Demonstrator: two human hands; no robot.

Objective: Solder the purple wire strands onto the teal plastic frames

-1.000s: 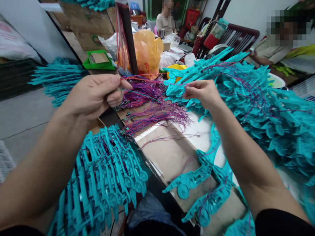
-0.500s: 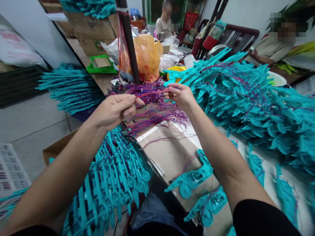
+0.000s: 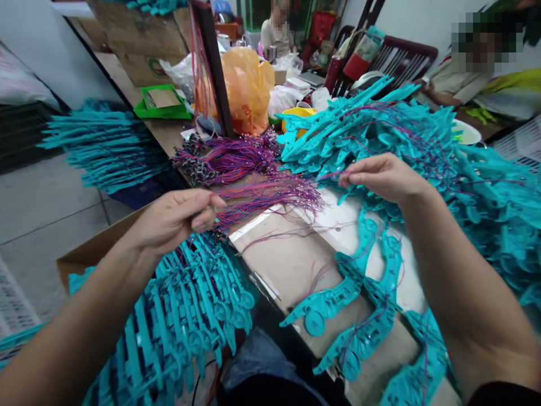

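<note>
My left hand is closed in a pinch above the pile of long teal plastic parts. My right hand pinches the end of a thin reddish-purple wire in front of the large teal heap. The wire seems to run across to my left fingertips, but its middle blurs into the wires behind. Below and between my hands, a bundle of red and blue wires with small pale ends lies on the table. Teal plastic parts with wires laid on them rest nearer to me.
A high heap of teal parts fills the right side. More teal parts are stacked at lower left beside a cardboard box. An orange bag, a dark post and a green tray stand behind. Two people sit farther back.
My hands have moved apart. The right has gone to the right and slightly down, the left to the left and down, and the wire is stretched over a wider span. The view has shifted slightly.
</note>
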